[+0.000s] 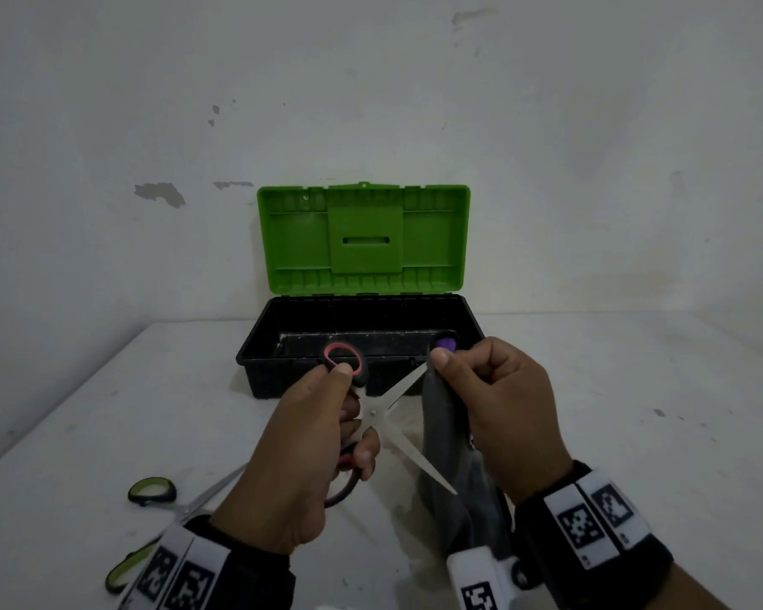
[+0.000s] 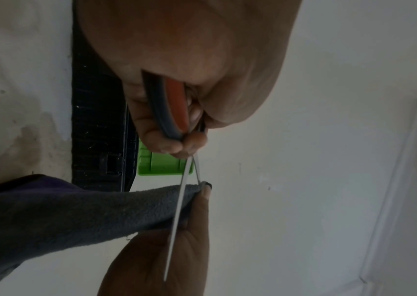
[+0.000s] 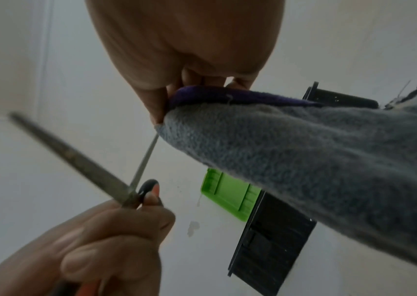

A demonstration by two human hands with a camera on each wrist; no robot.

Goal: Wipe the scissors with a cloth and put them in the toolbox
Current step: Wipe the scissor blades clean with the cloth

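My left hand (image 1: pixel 327 416) grips the red-and-black handles of a pair of scissors (image 1: pixel 382 411), whose blades are spread wide apart in an X. My right hand (image 1: pixel 472 380) pinches a grey cloth (image 1: pixel 441 416) with a purple side around the tip of the upper blade. The rest of the cloth hangs down toward my right wrist. In the left wrist view the handle (image 2: pixel 174 108) sits in my curled fingers and the cloth (image 2: pixel 75 216) wraps the blade tip. In the right wrist view the cloth (image 3: pixel 303 160) fills the right side. The toolbox (image 1: pixel 362 341), black with a green lid, stands open behind my hands.
A second pair of scissors (image 1: pixel 164 508) with green-and-black handles lies on the white table (image 1: pixel 635 433) at the near left, partly under my left wrist. The toolbox lid (image 1: pixel 362 239) leans up against the wall.
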